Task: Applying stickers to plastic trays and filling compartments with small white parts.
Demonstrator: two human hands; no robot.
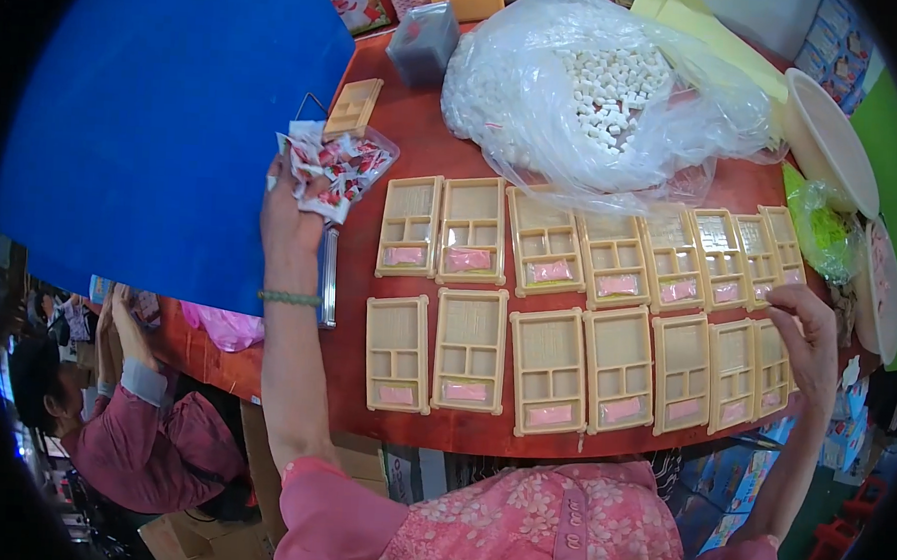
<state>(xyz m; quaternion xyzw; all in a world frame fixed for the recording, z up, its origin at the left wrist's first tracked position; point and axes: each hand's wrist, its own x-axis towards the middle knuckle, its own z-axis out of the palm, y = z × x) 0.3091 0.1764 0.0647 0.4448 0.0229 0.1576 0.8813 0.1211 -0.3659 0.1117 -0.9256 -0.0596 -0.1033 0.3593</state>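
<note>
My left hand is closed among small red-and-white packets heaped in a clear container, its fingertips partly hidden by them. A green bead bracelet circles that wrist. At the right end of the table, my right hand has its fingers bent but apart, beside the last trays. Two rows of cream compartment trays lie in front of me. Each tray has one large section and several small ones. A flat pink packet sits in the near compartment of each tray whose near end shows clearly.
A big clear bag of small white pieces lies at the back. Beside it stand a grey box and a lone cream tray. A blue panel borders the left. Pale basins stand right. Another person sits lower left.
</note>
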